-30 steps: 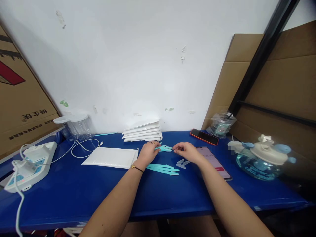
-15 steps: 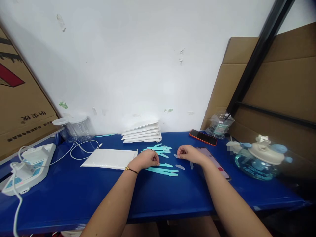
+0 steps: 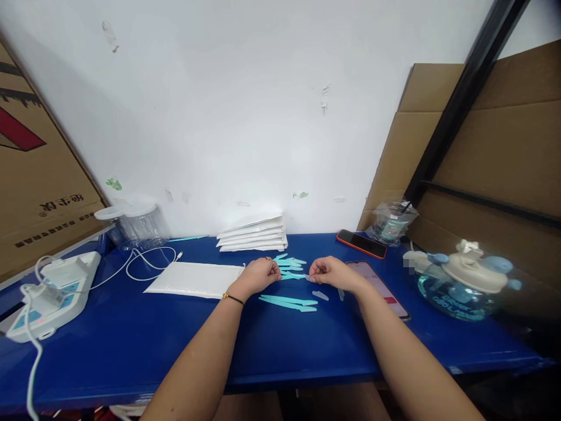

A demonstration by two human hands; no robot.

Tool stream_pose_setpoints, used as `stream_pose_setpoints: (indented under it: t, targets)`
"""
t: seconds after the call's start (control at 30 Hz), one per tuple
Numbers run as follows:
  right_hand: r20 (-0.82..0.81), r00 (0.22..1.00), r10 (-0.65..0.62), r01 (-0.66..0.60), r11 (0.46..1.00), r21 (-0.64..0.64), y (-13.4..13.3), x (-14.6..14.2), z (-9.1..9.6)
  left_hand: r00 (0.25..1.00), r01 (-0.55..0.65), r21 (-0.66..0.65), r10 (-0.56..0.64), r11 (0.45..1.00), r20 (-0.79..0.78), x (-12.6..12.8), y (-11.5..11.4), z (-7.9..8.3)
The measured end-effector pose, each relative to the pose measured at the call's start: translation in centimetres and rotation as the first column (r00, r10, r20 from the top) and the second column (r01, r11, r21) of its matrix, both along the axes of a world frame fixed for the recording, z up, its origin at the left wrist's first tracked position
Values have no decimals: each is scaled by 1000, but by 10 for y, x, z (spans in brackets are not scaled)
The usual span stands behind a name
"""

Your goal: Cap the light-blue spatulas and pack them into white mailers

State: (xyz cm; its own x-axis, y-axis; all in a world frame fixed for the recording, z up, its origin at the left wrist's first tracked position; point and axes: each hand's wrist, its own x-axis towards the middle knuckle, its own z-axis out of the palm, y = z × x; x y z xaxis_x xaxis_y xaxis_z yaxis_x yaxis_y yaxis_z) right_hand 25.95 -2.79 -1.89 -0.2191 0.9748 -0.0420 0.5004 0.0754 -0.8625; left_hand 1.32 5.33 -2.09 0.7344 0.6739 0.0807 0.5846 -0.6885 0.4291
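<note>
My left hand (image 3: pixel 262 275) is closed, its thumb and fingers pinching the handle of a turquoise eyebrow razor (image 3: pixel 293 275) whose head points right. Facing it, my right hand (image 3: pixel 328 273) pinches a small clear blade cap (image 3: pixel 307 278). Cap and razor head meet or nearly meet; I cannot tell whether the cap is on. Just beyond lies a loose pile of turquoise razors (image 3: pixel 294 262). Closer to me, a few more razors (image 3: pixel 289 302) rest side by side. Another clear cap (image 3: pixel 320 296) lies below my right hand, with one more (image 3: pixel 340 294) near the wrist.
A white padded envelope (image 3: pixel 193 280) lies left, and a stack of envelopes (image 3: pixel 252 234) stands by the wall. On the right are a phone with a lit screen (image 3: pixel 377 289), an orange-edged phone (image 3: pixel 362 243) and a water bottle (image 3: pixel 464 280). A power strip (image 3: pixel 56 298) sits far left.
My left hand has moved up and away from the near razors, carrying one razor toward the right hand. My right hand has shifted slightly left with the cap.
</note>
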Motion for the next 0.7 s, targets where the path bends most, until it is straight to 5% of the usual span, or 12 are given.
stream_pose_setpoints:
  t: [0.23,0.5,0.6,0.7]
  targets:
    - [48,999,-1,-5,992,129,4,-15,-6,999,27,105,-29,994,17,9,-9,7]
    - [186,965,-186,140,962,236,-3,-2,9,981,-185,226,165,956,107,15,-16,11]
    - [283,959,23,-47,996,79,-12,7,18,1000,-4,58,3,998,29,6,-16,14]
    - [375,914,157,-162,987,-17,-18,4,20,981,166,-135,-177,977,-76,2,-17,13]
